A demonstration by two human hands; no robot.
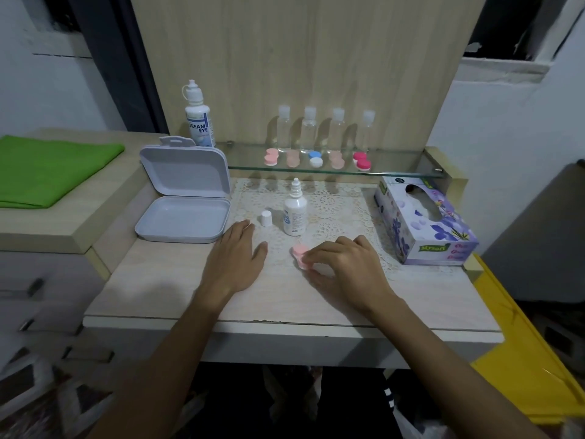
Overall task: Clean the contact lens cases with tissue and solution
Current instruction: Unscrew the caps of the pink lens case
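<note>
The open white box (183, 223) and tissue box (425, 223) flank the work area, one of each. Two solution bottles: the tall one (198, 117) at the back, and the small uncapped one (295, 213) just behind the hands, which a careless reach could tip and spill. Four clear bottles (308, 131) and five cases (316, 159) line the glass shelf. The right hand (343, 264) pinches a sixth pink case (300, 255) on the mat; it may slip. The left hand (235, 258) lies flat, holding nothing. One loose cap (266, 218) could roll.
</note>
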